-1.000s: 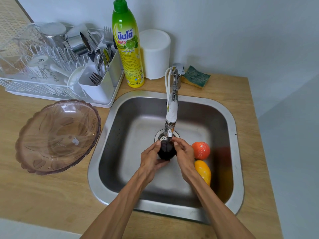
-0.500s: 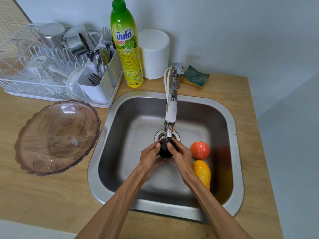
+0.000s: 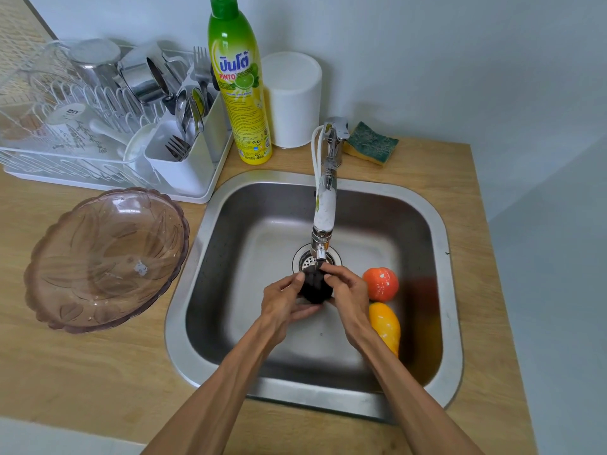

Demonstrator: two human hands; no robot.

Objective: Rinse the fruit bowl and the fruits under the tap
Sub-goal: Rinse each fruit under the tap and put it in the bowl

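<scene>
Since the earlier frame our hands have turned the dark fruit point(image 3: 314, 289) slightly under the tap point(image 3: 323, 211); orange fruit point(image 3: 381, 284) and yellow fruit point(image 3: 385, 325) haven't moved in the sink point(image 3: 203, 257). Left hand point(image 3: 285, 302) cups the dark fruit from below, right hand point(image 3: 348, 295) pinches its top, both closed on it. Fruit bowl point(image 3: 105, 257) sits on the counter point(image 3: 82, 372), left of the sink.

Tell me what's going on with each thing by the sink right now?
Dark fruit: held in both hands under the tap.
Left hand: gripping the dark fruit.
Right hand: gripping the dark fruit.
Orange fruit: lying in the sink.
Yellow fruit: lying in the sink.
Fruit bowl: empty, tilted on the counter.
Soap bottle: upright, capped.
Sponge: lying behind the sink.
</scene>
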